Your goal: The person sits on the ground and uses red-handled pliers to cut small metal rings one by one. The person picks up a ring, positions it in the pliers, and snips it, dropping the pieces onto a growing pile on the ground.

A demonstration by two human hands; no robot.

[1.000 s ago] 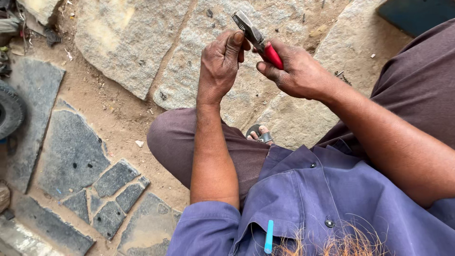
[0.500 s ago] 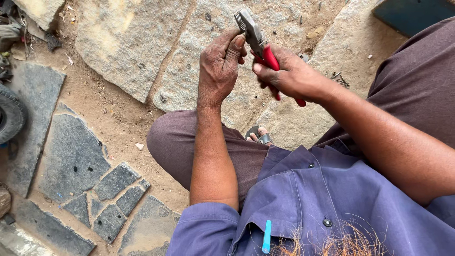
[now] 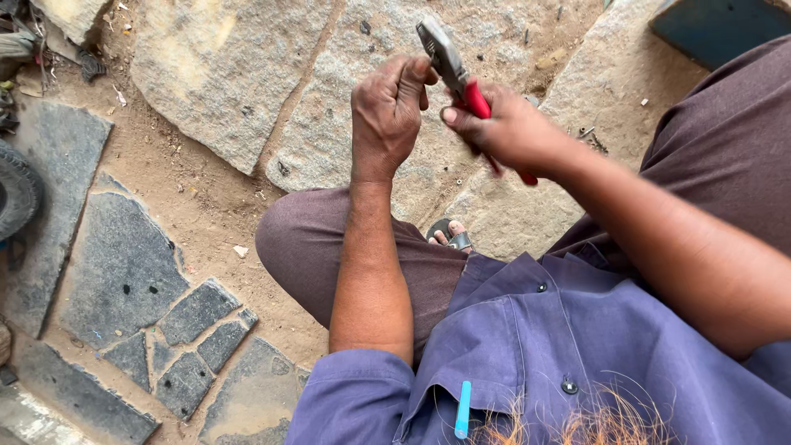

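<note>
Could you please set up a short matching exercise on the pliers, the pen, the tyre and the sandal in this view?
Things:
1. pliers
2. pen
3. tyre
4. sandal

Places:
A. at the left edge
B. in the shirt pocket
C. in the right hand
D. below the hands, between the knees

Pairs: 1-C, 2-B, 3-A, 4-D
</note>
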